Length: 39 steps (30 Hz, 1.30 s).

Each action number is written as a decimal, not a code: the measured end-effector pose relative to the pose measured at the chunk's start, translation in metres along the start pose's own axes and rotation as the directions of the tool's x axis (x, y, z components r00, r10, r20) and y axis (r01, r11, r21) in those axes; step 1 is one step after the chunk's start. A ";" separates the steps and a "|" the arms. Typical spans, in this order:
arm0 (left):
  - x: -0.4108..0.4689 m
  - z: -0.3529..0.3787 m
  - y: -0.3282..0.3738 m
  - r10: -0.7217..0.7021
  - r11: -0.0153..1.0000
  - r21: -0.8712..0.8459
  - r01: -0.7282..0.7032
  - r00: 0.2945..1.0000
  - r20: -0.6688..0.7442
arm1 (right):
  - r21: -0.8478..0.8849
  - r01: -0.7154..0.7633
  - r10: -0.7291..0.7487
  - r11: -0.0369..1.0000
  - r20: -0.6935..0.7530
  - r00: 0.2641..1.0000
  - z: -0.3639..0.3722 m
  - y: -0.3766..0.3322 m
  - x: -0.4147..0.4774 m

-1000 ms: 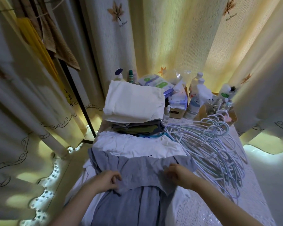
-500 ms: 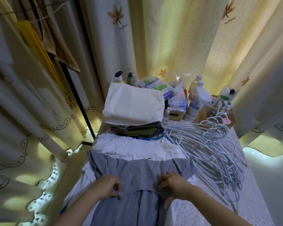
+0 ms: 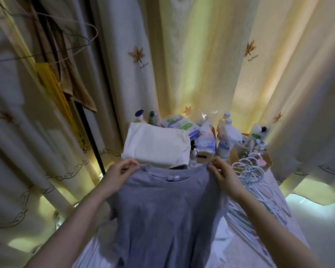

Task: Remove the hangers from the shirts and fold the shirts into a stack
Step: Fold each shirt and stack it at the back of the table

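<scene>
Grey cotton fills the near middle of the view: a grey shirt [image 3: 168, 209] is held up by its shoulders, with the neckline and a small label facing the camera. Its body hangs down over the near part of the table [image 3: 246, 248]. The left hand [image 3: 118, 175] pinches the left shoulder between thumb and curled fingers. The right hand [image 3: 223, 175] grips the right shoulder the same way, so the top edge is stretched between them. No hanger shows in the shirt. Just beyond the hands, at the far side of the table, sits a stack of folded shirts [image 3: 157, 147] with a white one on top and a dark layer showing under its near edge. To the right of the held shirt lies a pile of pale blue hangers [image 3: 253, 175], their hooks bunched toward the far end. Bottles [image 3: 223, 146] and packets [image 3: 180, 122] crowd the far edge of the table behind the stack. Cream curtains [image 3: 191, 64] with leaf prints hang all around. At the far left a brown towel [image 3: 79, 93] and a yellow cloth [image 3: 50, 82] hang beside a black pole [image 3: 89, 136].
</scene>
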<state>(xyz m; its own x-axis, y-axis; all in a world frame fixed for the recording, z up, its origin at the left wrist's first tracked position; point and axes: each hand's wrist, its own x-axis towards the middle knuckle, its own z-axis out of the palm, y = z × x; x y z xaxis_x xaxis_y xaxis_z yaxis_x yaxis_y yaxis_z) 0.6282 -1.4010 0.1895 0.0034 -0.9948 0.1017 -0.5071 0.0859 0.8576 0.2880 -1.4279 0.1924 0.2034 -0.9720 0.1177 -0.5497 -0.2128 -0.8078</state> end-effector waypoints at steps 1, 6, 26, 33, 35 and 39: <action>0.004 -0.009 0.013 0.005 1.000 -0.006 -0.005 1.000 0.010 | -0.005 0.011 -0.011 1.000 0.000 1.000 -0.008 -0.010 0.004; 0.011 -0.043 0.051 -0.077 0.991 0.120 0.065 0.993 0.092 | 0.004 0.043 -0.043 0.999 -0.035 0.998 -0.021 -0.043 0.008; -0.091 0.106 0.081 -0.082 0.962 -0.271 -0.017 0.933 -0.351 | 0.500 -0.288 0.274 0.817 0.102 0.956 0.076 -0.094 -0.064; -0.099 0.101 0.082 -0.056 0.978 -0.206 -0.019 0.934 -0.353 | 0.603 -0.369 0.275 0.707 0.246 0.929 0.060 -0.101 -0.076; -0.102 0.101 0.082 -0.056 0.983 -0.184 -0.011 0.934 -0.353 | 0.603 -0.377 0.282 0.703 0.249 0.926 0.060 -0.103 -0.079; -0.107 0.103 0.081 -0.072 0.991 -0.126 0.031 0.939 -0.337 | 0.590 -0.400 0.300 0.701 0.264 0.917 0.064 -0.104 -0.081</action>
<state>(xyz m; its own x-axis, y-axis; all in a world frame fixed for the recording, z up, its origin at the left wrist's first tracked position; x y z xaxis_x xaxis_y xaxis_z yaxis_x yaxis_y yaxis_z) 0.4978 -1.2929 0.1956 0.3301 -0.9218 0.2031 -0.3937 0.0611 0.9172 0.3806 -1.3210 0.2300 0.2356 -0.9284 -0.2874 0.0113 0.2983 -0.9544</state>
